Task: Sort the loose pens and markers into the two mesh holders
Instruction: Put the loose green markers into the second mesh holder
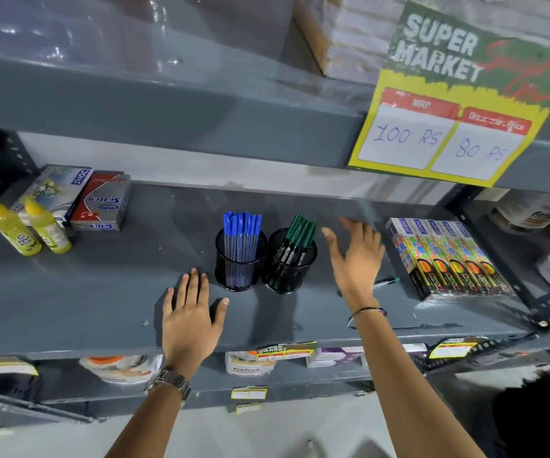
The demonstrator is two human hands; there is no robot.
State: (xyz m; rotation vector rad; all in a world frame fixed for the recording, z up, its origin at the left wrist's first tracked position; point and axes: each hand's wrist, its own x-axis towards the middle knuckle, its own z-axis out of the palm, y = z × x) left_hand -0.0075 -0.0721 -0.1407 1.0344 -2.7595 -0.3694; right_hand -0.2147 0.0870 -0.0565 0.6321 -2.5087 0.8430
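Two black mesh holders stand touching side by side mid-shelf (pixel 102 292). Left holder (pixel 239 271) is packed with blue-capped pens (pixel 242 234), upright. Right holder (pixel 288 271) holds green-capped markers (pixel 296 241), leaning to the right. One loose marker (pixel 385 281) lies flat on the shelf to the right of the holders, partly hidden behind the right wrist, its teal tip pointing toward the row of neon colour boxes (pixel 445 259). Left hand (pixel 189 320) lies palm down, flat on the shelf just left of the blue-pen holder, fingers spread, holding nothing; thumb points toward the holder base, not touching it. Metal watch (pixel 171 385) on that wrist. Right hand (pixel 356 259) is raised above the shelf just right of the marker holder, fingers splayed wide, empty, motion-blurred at the fingertips; thin bangle (pixel 366 314) on the wrist. Far left of the shelf: two yellow bottles (pixel 26 228) tilted, near two flat boxes (pixel 78 200). A price sign (pixel 448 104) hangs from the shelf above, reading 100 Rs and 80 Rs.
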